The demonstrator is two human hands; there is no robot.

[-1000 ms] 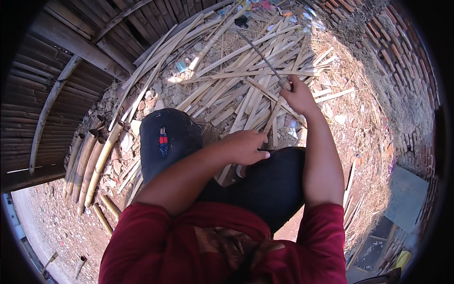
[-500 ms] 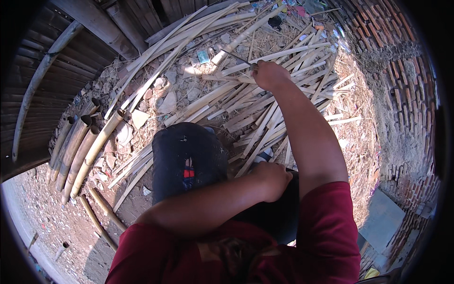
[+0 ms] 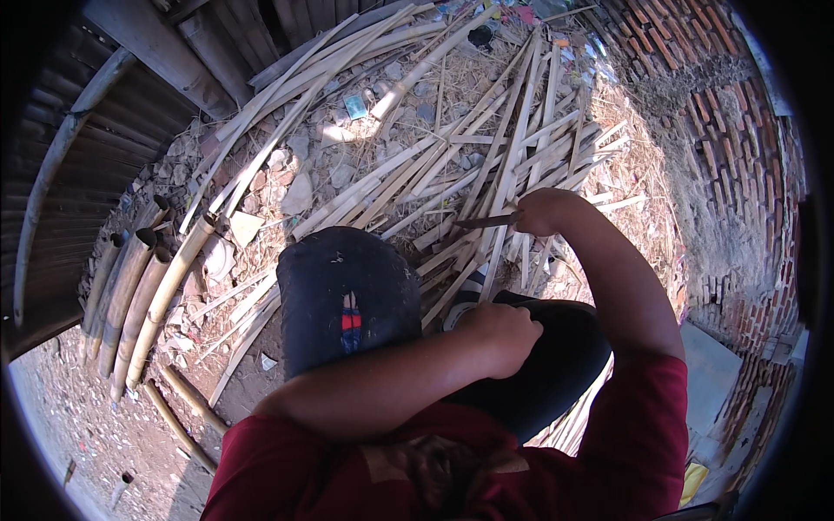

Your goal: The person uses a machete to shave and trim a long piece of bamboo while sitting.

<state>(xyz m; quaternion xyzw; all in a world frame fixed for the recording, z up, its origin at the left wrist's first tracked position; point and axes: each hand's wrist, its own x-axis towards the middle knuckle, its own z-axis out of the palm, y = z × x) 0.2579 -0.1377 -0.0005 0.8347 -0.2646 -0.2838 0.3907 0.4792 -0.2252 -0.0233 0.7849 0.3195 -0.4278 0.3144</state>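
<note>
Since the earlier frame the right hand [image 3: 540, 211] has drawn back from the far side of the heap of split bamboo strips [image 3: 452, 156] to its near edge, and the left hand [image 3: 502, 328] has stayed on the lap.

Head view: the right hand is closed around the handle of a dark blade [image 3: 486, 222], which points toward the person's left and lies level over the near edge of the heap. The left hand is curled into a loose fist resting on the dark trousers at the right knee [image 3: 556, 365]; whether anything is inside it cannot be told. The left knee [image 3: 347, 295], with a small red and blue patch, rises between the person and the heap and hides the strips just behind it.

To the left of the heap, whole bamboo poles [image 3: 139, 295] lie side by side on bare earth, their cut ends toward the heap. Stones and scraps of litter [image 3: 295, 187] lie among the strips on that side. Beyond the heap runs a wall of dark slats [image 3: 234, 35]; to its right a brick wall [image 3: 738, 174] curves round, with dry straw at its foot. A pale flat slab [image 3: 708, 373] lies near the brick wall, right of the right knee. Open ground shows only at the lower left, past the poles.
</note>
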